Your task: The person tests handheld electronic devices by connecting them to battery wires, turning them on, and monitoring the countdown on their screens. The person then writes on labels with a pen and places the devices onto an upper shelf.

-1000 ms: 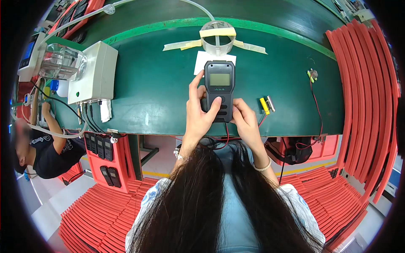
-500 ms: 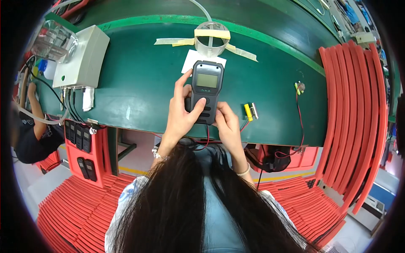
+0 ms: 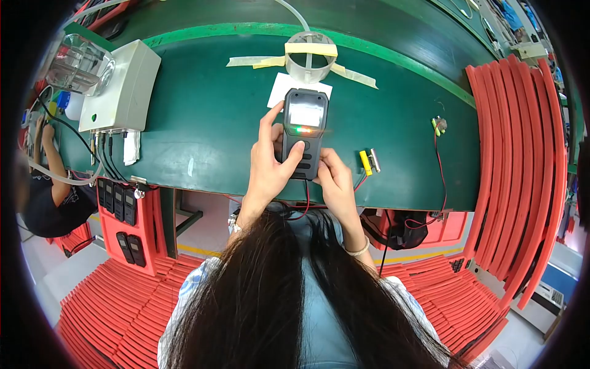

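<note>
A black handheld meter [image 3: 303,144] is held upright over the green bench, its screen lit white with small green and orange lights below. My left hand [image 3: 270,163] wraps round its left side, thumb on the buttons. Fingers of my right hand [image 3: 335,181] are pressed at the lower right corner, where a red cable [image 3: 308,198] runs down from the meter. Just behind the meter lie a white paper [image 3: 279,90] and a clear round cup [image 3: 310,69] taped to the bench. To the right is a yellow connector [image 3: 365,162] beside a metal piece [image 3: 375,160].
A white box [image 3: 126,92] with cables stands at the left beside a clear water container [image 3: 74,64]. Stacked red trays [image 3: 513,166] rise at the right. A co-worker's arm [image 3: 55,163] shows at the far left. Black meters [image 3: 126,203] sit in a red tray below the bench.
The meter's screen has turned from dull grey-green to bright white, and its small lights have come on. The camera view has shifted, while both hands keep their hold.
</note>
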A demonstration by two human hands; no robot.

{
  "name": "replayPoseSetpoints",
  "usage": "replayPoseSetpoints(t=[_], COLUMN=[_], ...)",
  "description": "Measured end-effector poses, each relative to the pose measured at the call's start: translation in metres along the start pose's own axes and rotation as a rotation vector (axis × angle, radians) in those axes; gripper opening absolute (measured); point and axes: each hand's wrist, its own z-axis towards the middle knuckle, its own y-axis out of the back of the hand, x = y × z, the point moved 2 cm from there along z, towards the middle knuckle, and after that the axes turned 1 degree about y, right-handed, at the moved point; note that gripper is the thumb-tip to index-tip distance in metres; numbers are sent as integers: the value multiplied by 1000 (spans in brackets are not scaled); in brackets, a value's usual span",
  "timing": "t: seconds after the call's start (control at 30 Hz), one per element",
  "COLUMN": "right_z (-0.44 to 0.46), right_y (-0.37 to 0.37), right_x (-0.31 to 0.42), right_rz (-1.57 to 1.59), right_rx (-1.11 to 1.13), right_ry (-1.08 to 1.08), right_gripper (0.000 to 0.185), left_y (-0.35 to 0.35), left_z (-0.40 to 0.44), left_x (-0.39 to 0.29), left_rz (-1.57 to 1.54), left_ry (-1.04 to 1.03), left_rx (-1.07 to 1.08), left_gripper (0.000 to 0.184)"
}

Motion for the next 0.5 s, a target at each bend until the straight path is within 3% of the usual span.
replayPoseSetpoints(t=[0.5], right_z=[0], right_y=[2], right_x=[-5], right_rz=[32], right_rx=[47], right_ry=[19], right_gripper=[19], left_y=[0], left_z=[-1], left_x=[4], left_rz=[15], left_ry=[-21], left_rx=[-39], left_gripper=[63])
